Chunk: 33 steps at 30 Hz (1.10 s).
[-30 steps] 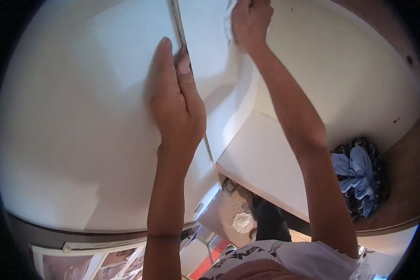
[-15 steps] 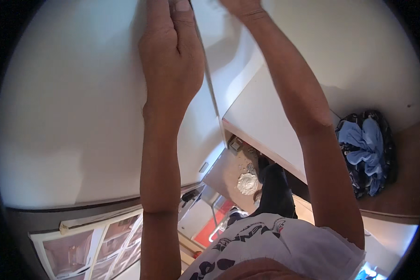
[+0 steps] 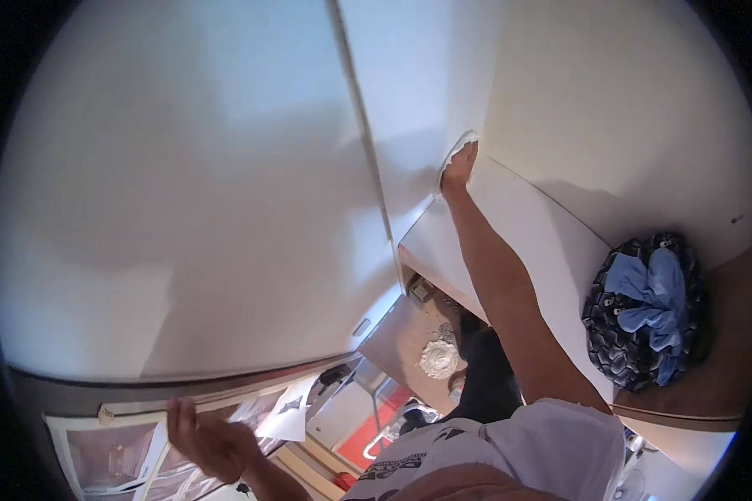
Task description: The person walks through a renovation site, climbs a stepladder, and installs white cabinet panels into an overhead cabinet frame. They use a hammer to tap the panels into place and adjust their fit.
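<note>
My right hand (image 3: 461, 167) holds a white cloth (image 3: 468, 138) flat against the narrow white panel (image 3: 401, 67), near the corner with the cream wall (image 3: 610, 100) and above a white ledge (image 3: 510, 225). My left hand (image 3: 213, 442) is low at the left, off the large white door (image 3: 184, 167), its fingers loosely bent and apart, with nothing visible in them, in front of a white-framed pane (image 3: 109, 459). A thin gap runs vertically between door and panel.
A dark patterned bag (image 3: 602, 326) with blue cloth (image 3: 660, 284) sits at the right on a brown surface (image 3: 718, 351). Below, past the ledge, are the floor (image 3: 393, 338) with a round pale crumpled item (image 3: 439, 359), my dark-clad leg (image 3: 485, 376), and a red surface (image 3: 376, 417).
My left hand has left the door edge and dropped toward the lower left. My right hand, with the cloth, has moved from high on the panel down toward the ledge.
</note>
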{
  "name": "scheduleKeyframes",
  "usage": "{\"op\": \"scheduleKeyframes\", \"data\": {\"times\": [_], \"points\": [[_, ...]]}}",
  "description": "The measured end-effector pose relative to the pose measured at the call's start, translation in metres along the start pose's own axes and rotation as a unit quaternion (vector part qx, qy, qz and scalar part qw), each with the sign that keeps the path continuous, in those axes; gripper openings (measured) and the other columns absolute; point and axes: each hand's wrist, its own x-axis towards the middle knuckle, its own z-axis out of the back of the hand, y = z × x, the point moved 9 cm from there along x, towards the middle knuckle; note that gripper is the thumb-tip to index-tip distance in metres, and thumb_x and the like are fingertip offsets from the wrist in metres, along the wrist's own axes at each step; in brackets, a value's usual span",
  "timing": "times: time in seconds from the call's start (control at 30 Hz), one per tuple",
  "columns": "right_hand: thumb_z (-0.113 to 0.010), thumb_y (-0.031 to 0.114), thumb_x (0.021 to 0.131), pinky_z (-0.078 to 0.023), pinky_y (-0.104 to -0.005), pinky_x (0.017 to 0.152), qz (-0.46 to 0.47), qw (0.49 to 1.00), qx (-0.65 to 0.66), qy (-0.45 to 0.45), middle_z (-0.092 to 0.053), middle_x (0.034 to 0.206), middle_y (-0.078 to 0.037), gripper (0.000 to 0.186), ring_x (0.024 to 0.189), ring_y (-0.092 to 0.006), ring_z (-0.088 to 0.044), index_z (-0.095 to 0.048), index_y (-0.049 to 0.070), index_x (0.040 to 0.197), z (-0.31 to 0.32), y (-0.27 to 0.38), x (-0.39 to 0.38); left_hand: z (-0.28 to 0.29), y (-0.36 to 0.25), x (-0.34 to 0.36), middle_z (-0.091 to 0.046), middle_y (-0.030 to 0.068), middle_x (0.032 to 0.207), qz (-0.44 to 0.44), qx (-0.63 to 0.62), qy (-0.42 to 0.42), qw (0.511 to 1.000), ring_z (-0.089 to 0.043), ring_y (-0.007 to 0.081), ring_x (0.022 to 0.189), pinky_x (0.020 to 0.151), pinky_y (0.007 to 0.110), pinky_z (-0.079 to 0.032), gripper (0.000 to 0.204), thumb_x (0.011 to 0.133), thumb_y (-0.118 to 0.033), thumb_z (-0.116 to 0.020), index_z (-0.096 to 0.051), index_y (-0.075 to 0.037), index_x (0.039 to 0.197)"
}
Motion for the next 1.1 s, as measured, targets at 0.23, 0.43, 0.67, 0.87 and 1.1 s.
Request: {"op": "scheduleKeyframes", "data": {"times": [0.23,0.43,0.67,0.87,1.1], "points": [[-0.031,0.025,0.101,-0.019,-0.0384,0.115,0.331,0.937,-0.112,0.024,-0.033,0.146,-0.026,0.053,0.136,-0.0368,-0.031,-0.032,-0.011,0.139,-0.103,0.235,-0.087,0.062,0.093,-0.026,-0.050,0.0143,0.134,0.043,0.195,-0.098,0.975,-0.038,0.0303,0.134,0.105,0.046,-0.041,0.039,0.096,-0.018,-0.059,-0.045,-0.002,0.129],[-0.036,0.026,0.098,-0.023,-0.0380,0.115,0.458,0.880,-0.117,0.049,-0.037,0.145,-0.028,0.056,0.137,-0.0375,-0.033,-0.034,-0.012,0.139,-0.144,0.378,-0.109,0.008,0.093,-0.045,-0.032,0.0206,0.149,0.083,0.155,-0.106,0.979,-0.021,0.0413,0.140,0.112,0.062,-0.019,0.062,0.097,-0.052,-0.039,-0.047,-0.002,0.133],[-0.030,0.027,0.101,-0.020,-0.0373,0.114,0.329,0.940,-0.063,0.064,-0.031,0.147,-0.022,0.055,0.136,-0.0328,-0.030,-0.026,-0.008,0.144,-0.075,0.179,-0.137,-0.022,0.084,-0.063,-0.022,0.0218,0.152,0.059,0.170,-0.057,0.982,-0.013,0.0456,0.141,0.111,0.066,-0.011,0.072,0.094,-0.058,-0.035,-0.031,-0.006,0.144],[-0.030,0.024,0.101,-0.018,-0.0396,0.116,0.105,0.994,0.006,0.011,-0.026,0.152,-0.020,0.054,0.140,-0.0311,-0.025,-0.025,-0.004,0.146,0.008,-0.033,-0.136,-0.033,0.073,-0.051,-0.016,0.0261,0.153,0.049,0.186,-0.041,0.980,-0.010,0.0505,0.140,0.108,0.070,-0.011,0.080,0.088,-0.045,-0.061,-0.023,-0.007,0.147],[-0.036,0.015,0.099,-0.023,-0.0425,0.114,0.297,0.946,-0.131,0.029,-0.031,0.146,-0.026,0.048,0.136,-0.0373,-0.031,-0.032,-0.009,0.140,-0.074,0.168,-0.178,-0.029,0.071,-0.052,-0.017,0.0276,0.153,0.060,0.156,-0.051,0.985,-0.011,0.0509,0.141,0.108,0.070,-0.007,0.075,0.086,-0.040,-0.068,-0.032,-0.005,0.142]]}}
